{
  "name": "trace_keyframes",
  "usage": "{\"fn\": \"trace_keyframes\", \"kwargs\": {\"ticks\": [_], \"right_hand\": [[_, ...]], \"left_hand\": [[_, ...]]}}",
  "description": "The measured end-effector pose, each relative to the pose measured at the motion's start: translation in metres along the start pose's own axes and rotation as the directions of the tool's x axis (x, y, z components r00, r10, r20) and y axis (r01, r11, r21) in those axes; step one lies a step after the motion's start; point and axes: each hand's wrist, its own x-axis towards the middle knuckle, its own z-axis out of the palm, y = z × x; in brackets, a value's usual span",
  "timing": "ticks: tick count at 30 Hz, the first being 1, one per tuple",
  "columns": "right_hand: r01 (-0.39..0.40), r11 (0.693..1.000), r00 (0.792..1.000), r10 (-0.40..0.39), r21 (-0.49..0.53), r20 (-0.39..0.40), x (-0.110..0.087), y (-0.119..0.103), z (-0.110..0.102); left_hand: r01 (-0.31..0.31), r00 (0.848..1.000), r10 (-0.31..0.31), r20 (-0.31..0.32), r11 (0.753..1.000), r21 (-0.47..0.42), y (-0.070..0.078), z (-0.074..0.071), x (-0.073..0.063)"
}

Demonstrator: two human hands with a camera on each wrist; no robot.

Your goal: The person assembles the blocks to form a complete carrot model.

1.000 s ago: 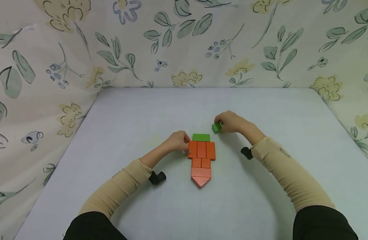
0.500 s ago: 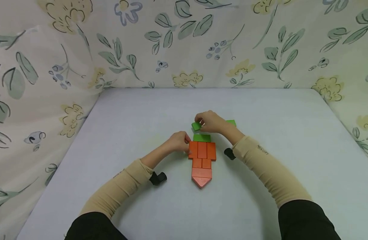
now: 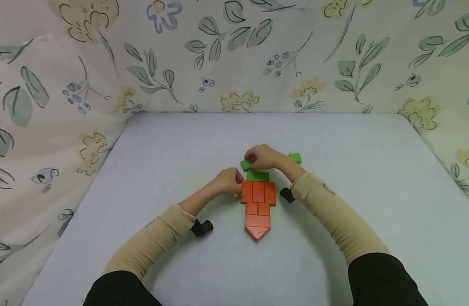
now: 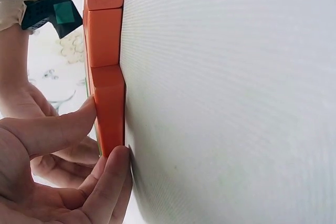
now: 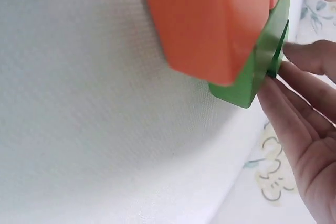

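Observation:
In the head view my left hand (image 3: 227, 180) pinches the outer corner of an upright orange block (image 3: 246, 191), the leftmost of three side by side. The left wrist view has the thumb on that orange block (image 4: 109, 114) and fingertips at its end, low by the table. Just behind the orange row lies a long green block (image 3: 257, 176). My right hand (image 3: 265, 156) holds a small green block (image 3: 245, 165) between thumb and fingers, at the far left end of the long one. In the right wrist view, fingers partly hide the small green block (image 5: 278, 56).
Nearer me the figure continues with two small orange blocks (image 3: 251, 208), a red bar (image 3: 257, 220) and a red triangle (image 3: 257, 233). Another green block (image 3: 295, 158) lies by the right wrist. Floral cloth (image 3: 238, 63) hangs behind the white table (image 3: 161, 144).
My right hand has carried the small green block leftward, from right of the figure to behind its left side, uncovering another green block. The left hand stays at the orange block.

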Motion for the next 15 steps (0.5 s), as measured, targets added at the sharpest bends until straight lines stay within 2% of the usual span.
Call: {"fn": "trace_keyframes", "kwargs": {"ticks": [15], "right_hand": [[0.066,0.998,0.998,-0.066,0.004,-0.02,-0.0034,0.0025,0.0043]], "left_hand": [[-0.016,1.0,0.016,0.001,1.0,0.006,-0.0017,0.0004,0.0014]]}}
